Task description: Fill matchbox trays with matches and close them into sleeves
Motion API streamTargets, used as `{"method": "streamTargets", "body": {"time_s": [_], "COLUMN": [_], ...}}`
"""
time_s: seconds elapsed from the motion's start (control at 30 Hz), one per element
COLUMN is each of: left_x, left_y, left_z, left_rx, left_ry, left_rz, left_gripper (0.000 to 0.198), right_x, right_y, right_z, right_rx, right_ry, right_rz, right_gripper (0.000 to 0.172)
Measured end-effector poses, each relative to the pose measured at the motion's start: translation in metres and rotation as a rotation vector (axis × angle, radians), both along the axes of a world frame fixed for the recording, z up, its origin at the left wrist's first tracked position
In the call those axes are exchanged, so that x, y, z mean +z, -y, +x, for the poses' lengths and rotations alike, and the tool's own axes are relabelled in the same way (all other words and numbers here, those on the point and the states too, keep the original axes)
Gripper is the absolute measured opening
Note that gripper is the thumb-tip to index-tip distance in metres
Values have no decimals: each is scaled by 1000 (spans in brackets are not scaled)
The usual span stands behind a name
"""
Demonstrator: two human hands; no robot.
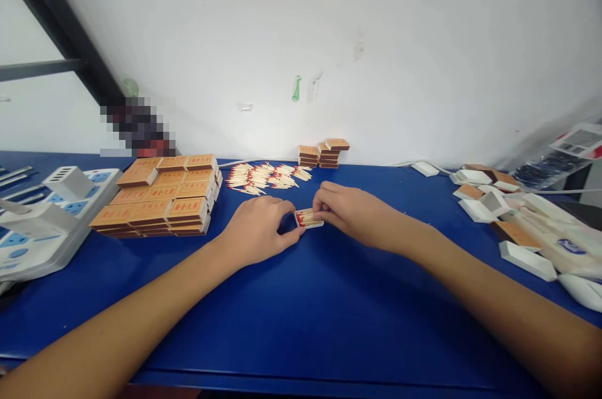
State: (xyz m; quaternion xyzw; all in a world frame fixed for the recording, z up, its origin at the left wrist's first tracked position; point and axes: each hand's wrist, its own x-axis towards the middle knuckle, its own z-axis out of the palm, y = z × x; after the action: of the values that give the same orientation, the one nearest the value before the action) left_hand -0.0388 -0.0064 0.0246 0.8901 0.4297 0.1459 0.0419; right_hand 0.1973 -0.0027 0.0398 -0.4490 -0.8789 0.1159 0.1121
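Observation:
A small white matchbox tray [322, 224] lies on the blue table, with red-tipped matches [306, 217] in it. My left hand [259, 226] grips the tray's left end between thumb and fingers. At the right end, my right hand [345, 209] pinches over the matches; its fingertips hide what exactly is between them. Just behind the hands lies a loose pile of matches [249, 178], heads pointing different ways. To the left of my left hand stands a block of stacked orange matchboxes [155, 198].
A few matchboxes [328, 154] are stacked against the wall. White trays and brown sleeves [489, 201] lie scattered at right, beside a plastic packet [559, 236]. A white power strip [89, 214] with plugged-in adapters sits at left. Cables run along the wall.

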Motion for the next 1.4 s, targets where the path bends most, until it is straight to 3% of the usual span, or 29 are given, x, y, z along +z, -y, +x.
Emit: {"method": "streamTargets", "body": {"time_s": [0.47, 0.77, 0.9, 1.4], "left_x": [-2, -3, -4, -6], "left_y": [-1, 0, 0, 0], "left_z": [0, -1, 0, -1], "left_rx": [-15, -23, -29, -45], "left_ry": [7, 16, 19, 24], "left_rz": [-25, -28, -25, -18], "left_gripper": [30, 32, 32, 31], "right_x": [-7, -9, -8, -10], "right_y": [-2, -2, -5, -4], "right_z": [13, 9, 9, 10], "right_rx": [22, 46, 34, 81], "right_ry": [-58, -156, -206, -170], "right_rz": [-56, -75, -27, -78], "right_gripper": [8, 18, 11, 11]}}
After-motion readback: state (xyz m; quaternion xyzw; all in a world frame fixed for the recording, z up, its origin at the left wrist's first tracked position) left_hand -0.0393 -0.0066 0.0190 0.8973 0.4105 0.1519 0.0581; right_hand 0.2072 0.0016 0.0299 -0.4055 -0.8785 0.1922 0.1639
